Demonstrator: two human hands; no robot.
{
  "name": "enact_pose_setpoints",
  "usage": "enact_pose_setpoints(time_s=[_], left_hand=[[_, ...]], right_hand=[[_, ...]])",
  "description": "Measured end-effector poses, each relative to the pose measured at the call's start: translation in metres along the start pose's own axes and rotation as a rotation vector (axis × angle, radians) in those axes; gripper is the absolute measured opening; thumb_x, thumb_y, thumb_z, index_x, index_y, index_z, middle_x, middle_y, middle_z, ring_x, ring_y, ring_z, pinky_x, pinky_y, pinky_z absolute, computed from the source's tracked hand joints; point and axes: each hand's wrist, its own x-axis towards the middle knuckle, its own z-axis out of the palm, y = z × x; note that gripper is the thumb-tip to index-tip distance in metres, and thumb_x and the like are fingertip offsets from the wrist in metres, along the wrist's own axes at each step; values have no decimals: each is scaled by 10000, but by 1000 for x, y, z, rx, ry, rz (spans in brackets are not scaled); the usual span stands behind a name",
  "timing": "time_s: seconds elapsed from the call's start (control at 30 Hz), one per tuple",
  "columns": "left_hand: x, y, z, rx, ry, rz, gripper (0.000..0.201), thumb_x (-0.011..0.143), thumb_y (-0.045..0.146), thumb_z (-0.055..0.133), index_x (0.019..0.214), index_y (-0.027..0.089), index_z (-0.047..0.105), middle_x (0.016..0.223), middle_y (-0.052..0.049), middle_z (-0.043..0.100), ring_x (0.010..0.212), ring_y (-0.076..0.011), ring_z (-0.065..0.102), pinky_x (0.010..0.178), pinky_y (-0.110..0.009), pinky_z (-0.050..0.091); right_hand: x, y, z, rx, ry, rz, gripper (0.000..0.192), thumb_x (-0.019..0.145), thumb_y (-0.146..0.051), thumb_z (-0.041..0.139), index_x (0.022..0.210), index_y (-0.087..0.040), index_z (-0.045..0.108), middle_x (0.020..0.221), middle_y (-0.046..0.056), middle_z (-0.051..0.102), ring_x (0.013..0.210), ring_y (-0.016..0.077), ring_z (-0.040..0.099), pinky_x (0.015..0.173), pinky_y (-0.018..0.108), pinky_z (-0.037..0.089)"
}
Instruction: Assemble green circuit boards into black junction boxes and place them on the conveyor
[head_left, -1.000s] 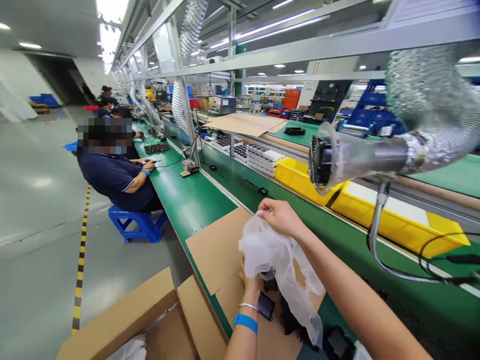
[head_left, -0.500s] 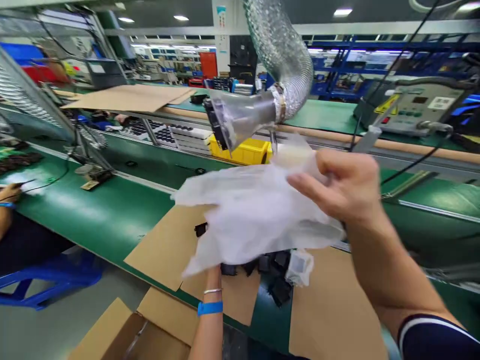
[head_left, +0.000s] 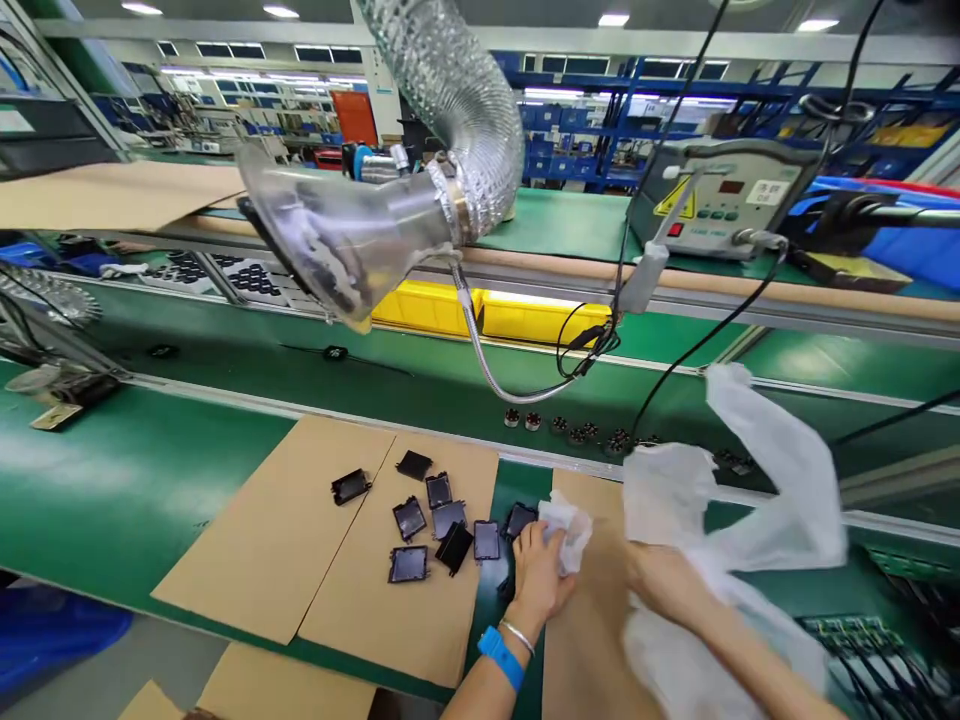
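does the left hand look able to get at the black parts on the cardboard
Probably yes. The left hand rests on the cardboard right beside the black parts, and nothing lies between them. It does grip a small white wad, so its fingers are not free.

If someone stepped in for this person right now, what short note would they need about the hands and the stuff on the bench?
Left hand: resting on the cardboard sheet, closed on a small crumpled white wad.
Right hand: gripping the big white plastic bag, which billows up off to the right.
Small black parts: lying loose on the cardboard, just left of the left hand.
Done: parts are out of the bag.
Left: parts lie scattered, unsorted; bag and wad are in hand, not set down.
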Motion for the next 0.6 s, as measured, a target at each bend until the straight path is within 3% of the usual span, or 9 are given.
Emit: enact_pose_setpoints(time_s=[0.1, 0.17, 0.23, 0.37, 0.6], left_hand=[[1, -6, -3, 35, -21, -10, 647, 546, 236, 780, 1175, 312, 653, 1311, -100, 524, 1263, -374, 369, 1087, -483, 236], [0, -10, -5, 48, -12, -27, 657, 544, 243, 777, 1185, 305, 650, 1315, -100, 518, 1265, -372, 367, 1099, -473, 223], [-1, -11, -5, 55, 24, -55, 732, 556, 251, 769, 1267, 288, 599, 1349, -113, 482, 1279, -373, 352, 1109, -467, 208], [-1, -6, -1, 49, 120, -94, 927, 590, 243, 751, 1446, 271, 396, 1466, -131, 334, 1352, -362, 265, 1129, -448, 169], [9, 0, -1, 14, 189, -159, 507, 692, 242, 707, 1193, 267, 632, 1351, -130, 466, 1271, -370, 354, 1094, -484, 222]], right_hand=[[37, -17, 45, 50, -143, -24, 264, 664, -163, 593, 887, -279, 674, 701, 26, 699, 620, 212, 666, 542, 260, 415], [50, -20, 47, 96, -173, -48, 182, 754, -176, 528, 841, -242, 674, 765, 42, 714, 709, 211, 682, 604, 265, 453], [53, -23, 31, 161, -161, -104, 219, 817, -173, 467, 863, -228, 674, 843, 52, 719, 802, 203, 682, 684, 273, 481], [58, -44, -25, 303, -52, -266, 257, 860, -186, 437, 940, -232, 678, 899, 47, 716, 818, 168, 669, 742, 267, 504], [78, -83, -114, 404, 340, -391, 222, 827, -151, 485, 919, -216, 676, 858, 41, 715, 760, 170, 674, 685, 284, 531]])
